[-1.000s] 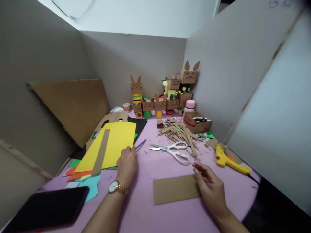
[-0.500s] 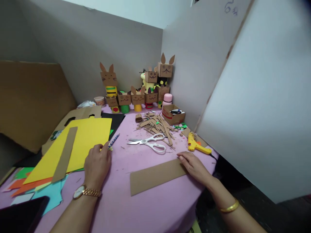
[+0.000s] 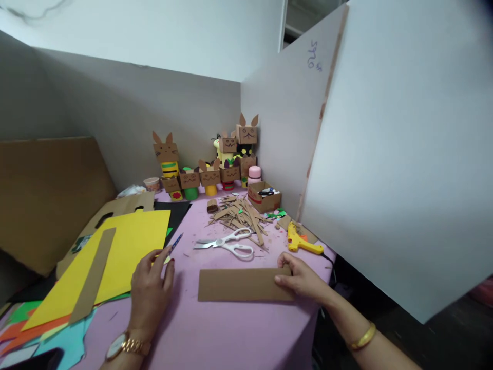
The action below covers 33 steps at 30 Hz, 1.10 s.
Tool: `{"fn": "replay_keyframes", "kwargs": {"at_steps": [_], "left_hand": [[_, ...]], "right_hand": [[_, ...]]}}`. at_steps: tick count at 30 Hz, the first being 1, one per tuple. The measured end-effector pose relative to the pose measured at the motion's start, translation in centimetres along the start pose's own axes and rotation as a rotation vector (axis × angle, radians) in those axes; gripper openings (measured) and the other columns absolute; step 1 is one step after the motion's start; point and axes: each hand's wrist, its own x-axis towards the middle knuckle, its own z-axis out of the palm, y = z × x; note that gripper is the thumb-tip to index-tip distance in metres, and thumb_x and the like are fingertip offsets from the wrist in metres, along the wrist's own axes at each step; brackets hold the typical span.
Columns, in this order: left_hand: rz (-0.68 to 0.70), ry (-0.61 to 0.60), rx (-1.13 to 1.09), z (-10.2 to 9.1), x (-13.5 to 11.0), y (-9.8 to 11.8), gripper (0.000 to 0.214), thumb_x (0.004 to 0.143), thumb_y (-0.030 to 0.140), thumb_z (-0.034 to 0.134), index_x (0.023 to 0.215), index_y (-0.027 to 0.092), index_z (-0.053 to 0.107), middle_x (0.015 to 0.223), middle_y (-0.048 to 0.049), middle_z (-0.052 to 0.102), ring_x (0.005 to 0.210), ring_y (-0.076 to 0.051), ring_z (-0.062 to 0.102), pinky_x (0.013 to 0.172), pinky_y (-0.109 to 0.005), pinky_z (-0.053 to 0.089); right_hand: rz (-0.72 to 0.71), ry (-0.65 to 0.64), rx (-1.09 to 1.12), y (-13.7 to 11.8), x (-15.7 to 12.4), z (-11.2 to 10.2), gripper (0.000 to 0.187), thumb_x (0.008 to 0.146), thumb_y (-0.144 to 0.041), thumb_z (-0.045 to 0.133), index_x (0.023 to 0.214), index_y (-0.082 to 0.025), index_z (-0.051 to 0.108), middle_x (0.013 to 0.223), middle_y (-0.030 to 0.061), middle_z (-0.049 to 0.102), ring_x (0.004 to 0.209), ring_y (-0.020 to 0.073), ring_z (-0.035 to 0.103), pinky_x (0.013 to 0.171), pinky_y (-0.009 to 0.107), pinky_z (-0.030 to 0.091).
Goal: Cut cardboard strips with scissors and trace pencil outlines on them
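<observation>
My right hand (image 3: 298, 277) pinches the right end of a flat brown cardboard strip (image 3: 239, 285), thumb on top and fingers at its far edge. The strip lies roughly level above or on the purple cloth; whether it touches cannot be told. My left hand (image 3: 152, 280), wearing a gold watch, has its fingers apart beside the yellow sheet. Its index fingertip is at the lower end of a dark blue patterned pencil (image 3: 176, 244), with a small pale piece near it. White-handled scissors (image 3: 227, 242) lie with blades parted, beyond the strip.
Cardboard scraps (image 3: 241, 216) pile behind the scissors. A yellow glue gun (image 3: 302, 241) lies at right, near a small box (image 3: 264, 197). Cardboard animal figures (image 3: 210, 177) line the back. A yellow sheet (image 3: 131, 252) bears another cardboard strip (image 3: 94, 275). Grey panels (image 3: 285, 113) enclose the table.
My right hand has shifted from resting at the strip's end to gripping it, and the strip has turned straighter. My left thumb has spread from the fingers. The view has tilted upward.
</observation>
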Motion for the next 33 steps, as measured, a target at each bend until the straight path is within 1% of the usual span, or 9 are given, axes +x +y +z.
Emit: {"fn": "replay_keyframes", "kwargs": {"at_steps": [5,8,9,12,14,18,22,29,33], "left_hand": [[-0.385,-0.041,-0.428,1.6,-1.5,2.2,0.062,0.083,0.056,0.039,0.135,0.023,0.031,0.127,-0.0136,0.046,0.114,-0.028,0.049,0.093,-0.047,0.041],[-0.577,-0.147,-0.708,2.4,-2.3,3.6,0.062,0.084,0.06,0.032,0.132,0.02,0.032,0.124,-0.0162,0.053,0.105,-0.025,0.058,0.082,-0.042,0.05],[-0.611,-0.197,-0.785,2.6,-2.3,4.0,0.061,0.083,0.059,0.039,0.129,0.02,0.036,0.121,-0.0155,0.056,0.1,-0.025,0.061,0.077,-0.04,0.052],[-0.665,-0.33,-1.01,2.9,-1.9,4.6,0.051,0.074,0.05,0.061,0.113,0.017,0.052,0.107,-0.0118,0.065,0.088,-0.021,0.064,0.072,-0.032,0.052],[-0.69,-0.323,-1.072,2.9,-1.4,4.2,0.045,0.071,0.046,0.066,0.103,0.016,0.056,0.095,-0.0082,0.067,0.079,-0.016,0.063,0.066,-0.025,0.051],[-0.707,-0.323,-1.117,2.9,-0.4,2.5,0.035,0.071,0.04,0.069,0.095,0.016,0.058,0.085,-0.0034,0.067,0.07,-0.011,0.059,0.055,-0.018,0.046],[-0.703,-0.42,-1.162,2.5,-0.7,1.9,0.029,0.073,0.036,0.069,0.092,0.015,0.062,0.081,-0.0046,0.067,0.069,-0.012,0.058,0.054,-0.019,0.044],[-0.625,-0.894,-1.336,1.5,-2.6,3.9,0.028,0.078,0.031,0.065,0.098,0.012,0.063,0.07,-0.0037,0.062,0.054,-0.007,0.051,0.048,-0.017,0.036],[-0.723,-0.741,-1.289,2.4,-4.0,4.7,0.031,0.079,0.035,0.064,0.101,0.014,0.059,0.082,-0.0064,0.065,0.065,-0.01,0.057,0.05,-0.017,0.038]], "right_hand": [[-0.001,0.047,0.295,-1.4,2.6,2.5,0.05,0.065,-0.06,0.064,0.079,-0.025,0.031,0.067,-0.0065,0.052,0.055,0.0125,0.052,0.048,0.021,0.038],[-0.012,0.072,0.407,-2.2,4.6,4.6,0.055,0.063,-0.065,0.065,0.078,-0.025,0.029,0.068,-0.0063,0.054,0.055,0.0121,0.053,0.05,0.021,0.038],[-0.014,0.069,0.434,-2.4,5.2,5.3,0.056,0.062,-0.065,0.065,0.077,-0.025,0.029,0.068,-0.0064,0.054,0.055,0.0119,0.053,0.049,0.021,0.038],[-0.006,0.012,0.484,-2.6,6.8,7.0,0.056,0.061,-0.064,0.068,0.076,-0.024,0.032,0.065,-0.0068,0.055,0.054,0.0107,0.052,0.048,0.019,0.035],[0.014,-0.053,0.488,-2.6,7.5,7.7,0.055,0.058,-0.061,0.072,0.076,-0.023,0.038,0.064,-0.0063,0.057,0.052,0.0104,0.052,0.047,0.019,0.034],[0.062,-0.12,0.473,-2.5,8.7,8.2,0.047,0.066,-0.063,0.066,0.073,-0.018,0.052,0.059,-0.0054,0.055,0.05,0.0085,0.049,0.044,0.018,0.033],[0.104,-0.119,0.481,-2.0,9.1,8.6,0.046,0.076,-0.062,0.058,0.08,-0.016,0.061,0.06,-0.0023,0.06,0.05,0.008,0.052,0.046,0.018,0.035],[0.101,-0.028,0.483,-0.9,9.1,7.5,0.047,0.074,-0.062,0.059,0.081,-0.016,0.06,0.059,0.0008,0.066,0.039,0.0055,0.047,0.04,0.017,0.028],[0.132,-0.105,0.481,-1.6,7.0,7.5,0.045,0.073,-0.06,0.063,0.084,-0.017,0.061,0.058,-0.0003,0.064,0.045,0.0087,0.054,0.043,0.017,0.035]]}}
